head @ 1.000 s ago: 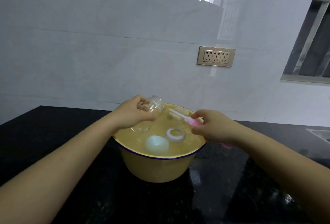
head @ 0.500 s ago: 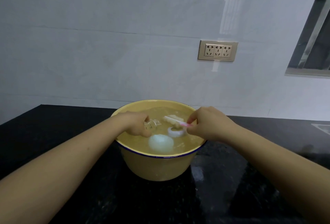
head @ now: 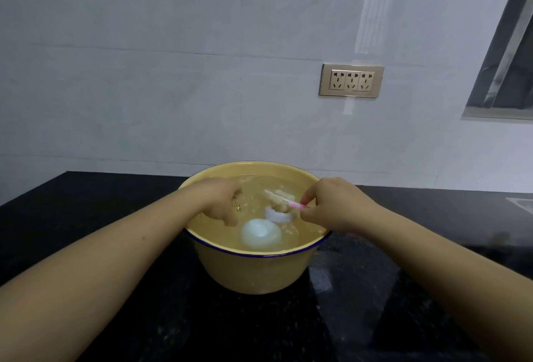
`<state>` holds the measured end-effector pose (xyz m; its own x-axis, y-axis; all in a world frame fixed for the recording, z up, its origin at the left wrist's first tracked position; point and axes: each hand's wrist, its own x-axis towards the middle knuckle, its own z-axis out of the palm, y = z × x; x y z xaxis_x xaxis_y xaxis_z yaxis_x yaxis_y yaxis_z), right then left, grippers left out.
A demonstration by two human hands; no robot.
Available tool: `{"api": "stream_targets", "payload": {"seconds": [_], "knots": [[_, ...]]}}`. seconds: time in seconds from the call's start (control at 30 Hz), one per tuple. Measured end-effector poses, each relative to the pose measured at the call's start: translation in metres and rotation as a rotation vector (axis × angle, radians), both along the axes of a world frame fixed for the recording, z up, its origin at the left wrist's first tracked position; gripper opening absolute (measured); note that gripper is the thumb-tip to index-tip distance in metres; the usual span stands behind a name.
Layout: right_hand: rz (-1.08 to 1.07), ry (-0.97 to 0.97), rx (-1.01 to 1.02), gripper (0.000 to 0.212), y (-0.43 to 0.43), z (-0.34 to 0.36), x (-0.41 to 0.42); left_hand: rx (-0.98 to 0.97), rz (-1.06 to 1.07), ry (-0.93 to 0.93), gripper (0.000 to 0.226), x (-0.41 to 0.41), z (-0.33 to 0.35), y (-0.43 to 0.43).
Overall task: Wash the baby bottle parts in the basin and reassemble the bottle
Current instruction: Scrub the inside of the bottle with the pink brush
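Note:
A yellow basin (head: 253, 272) with a blue rim stands on the black counter, full of water. My left hand (head: 219, 203) is dipped into the water at the left, closed around the clear bottle (head: 240, 206), which is mostly submerged and blurred. My right hand (head: 334, 206) is at the basin's right rim, pinching the pink handle of a small brush (head: 288, 201) whose white head points left over the water. A white screw ring (head: 278, 216) floats under the brush. A pale domed cap (head: 261, 233) floats near the front.
The black counter (head: 115, 289) runs left, right and in front of the basin. A white tiled wall rises behind, with a gold socket plate (head: 351, 80). A window frame (head: 504, 73) is at the far right, and a sink edge (head: 523, 203) shows at the right border.
My left hand has lowered the bottle from above the basin into the water. My right hand has brought the brush in over the ring. The view has tilted up slightly.

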<state>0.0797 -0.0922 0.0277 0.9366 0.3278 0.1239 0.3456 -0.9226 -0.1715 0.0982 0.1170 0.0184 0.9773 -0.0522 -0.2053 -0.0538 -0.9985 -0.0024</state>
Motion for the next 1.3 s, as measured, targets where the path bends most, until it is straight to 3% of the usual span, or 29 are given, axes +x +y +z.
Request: {"api": "stream_targets", "payload": {"seconds": [0.3,0.57,0.87,1.03,1.13,1.3], "knots": [[0.036,-0.06,-0.12,0.043,0.002,-0.002,0.009,0.508,-0.198,-0.226,0.067,-0.006,0.029,-0.005],[0.114,-0.303,-0.351,0.032,0.008,-0.002,0.02,0.852,-0.457,-0.415,0.047,-0.015,0.051,-0.011],[0.124,-0.304,-0.446,0.028,0.013,-0.003,0.021,1.095,-0.65,-0.353,0.042,-0.023,0.066,-0.026],[0.105,-0.338,-0.473,0.022,0.012,-0.009,0.021,1.115,-0.736,-0.362,0.037,-0.025,0.068,-0.025],[0.11,-0.337,-0.466,0.023,0.011,-0.01,0.02,1.05,-0.709,-0.379,0.044,-0.031,0.073,-0.025],[0.125,-0.332,-0.411,0.027,0.011,-0.007,0.013,0.639,-0.438,-0.235,0.069,-0.04,0.076,-0.033]]}}
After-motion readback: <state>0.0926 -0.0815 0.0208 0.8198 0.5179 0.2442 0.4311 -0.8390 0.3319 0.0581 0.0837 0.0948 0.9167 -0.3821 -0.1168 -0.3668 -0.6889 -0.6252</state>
